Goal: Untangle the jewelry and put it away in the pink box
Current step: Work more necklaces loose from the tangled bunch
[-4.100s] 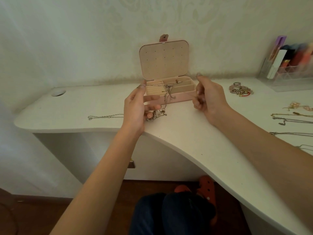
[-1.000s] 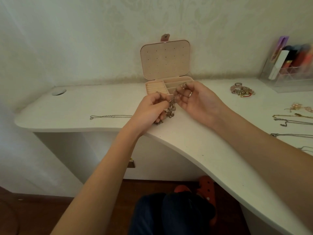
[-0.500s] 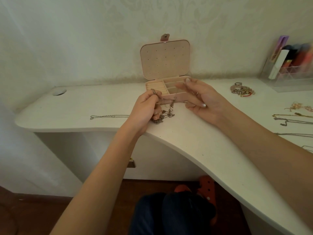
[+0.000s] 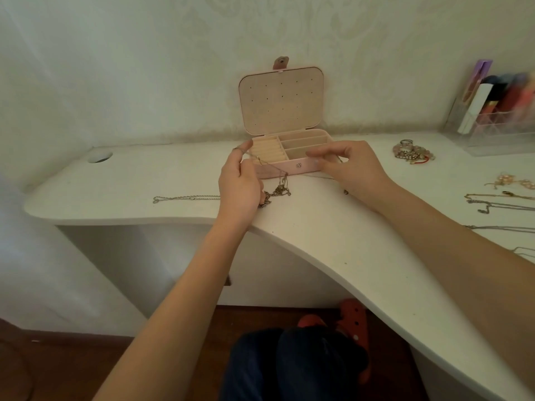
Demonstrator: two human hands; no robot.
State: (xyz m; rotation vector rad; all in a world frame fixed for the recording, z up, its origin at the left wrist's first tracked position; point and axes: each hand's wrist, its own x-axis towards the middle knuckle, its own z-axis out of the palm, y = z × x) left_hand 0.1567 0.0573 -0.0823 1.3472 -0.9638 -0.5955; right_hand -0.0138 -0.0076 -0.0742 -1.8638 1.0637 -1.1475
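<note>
- The pink box [image 4: 289,168] stood at the back edge of the bench [image 4: 333,235], lid up against the wall, its compartments showing.
- The left hand [image 4: 238,183] was raised just in front of the box's left end; its grip pinched a thin chain [image 4: 267,166] between thumb and fingertip.
- That chain ran down to a tangle [image 4: 276,192] lying on the bench just before the box, beside the left hand.
- The right hand [image 4: 350,169] was at the box's right front corner, fingers curled, its grip pinching a fine strand; I could not tell whether it was the same chain.
- Another chain [image 4: 185,197] lay stretched out toward the bench's left end, apart from the hands.
- A heap of bracelets [image 4: 412,153] sat near the back edge, right of the box.
- More necklaces [image 4: 498,199] lay along the right end.
- A clear organiser [image 4: 498,131] stood in the back right corner.
</note>
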